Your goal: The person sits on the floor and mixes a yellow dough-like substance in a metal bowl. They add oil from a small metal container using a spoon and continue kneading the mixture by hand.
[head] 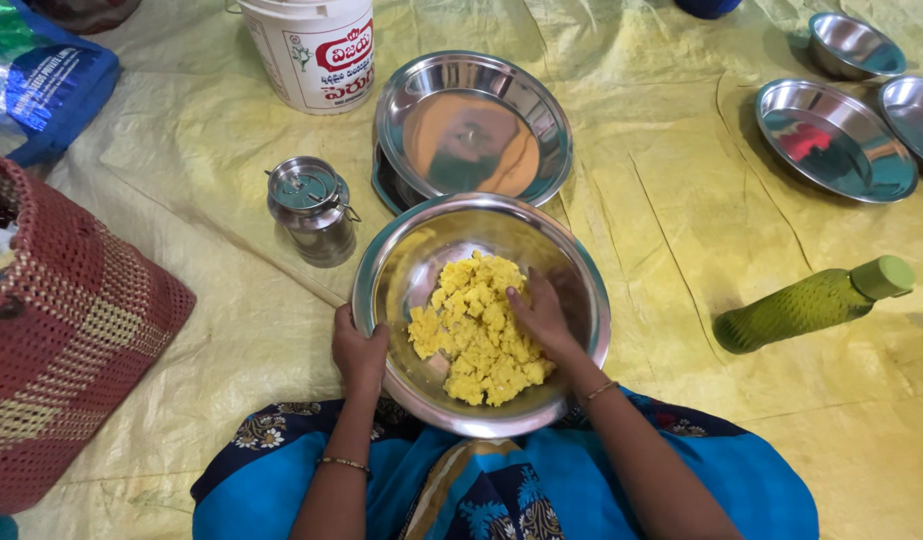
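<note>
1. A wide steel bowl [412,270] sits on a yellow sheet [662,220] spread over the floor, its near rim just against the person's blue-clad lap [742,480].
2. Yellow crumbly food [479,330] lies heaped in the lower middle of the bowl; the far and left parts of the bowl's inner wall are bare metal.
3. The left hand [359,350] grips the bowl's left rim — thumb inside, fingers curled over the outer edge, wrist straight and coming up from the lap.
4. The right hand [542,315] reaches in from the lower right, palm down, fingers loosely spread and pressed into the right side of the food; it clasps nothing that can be made out.
5. Behind the bowl, its far rim touching or nearly touching, stands a stack of steel plates [472,125]; a small lidded steel can [312,210] is just beside the bowl's upper left edge.
6. A white bucket [312,50] stands farther back, and a red woven basket [62,330] fills the left edge.
7. On the right the sheet is open up to a green bottle [812,303] lying on its side — well apart from the bowl; more steel dishes [832,140] sit at the far right.
</note>
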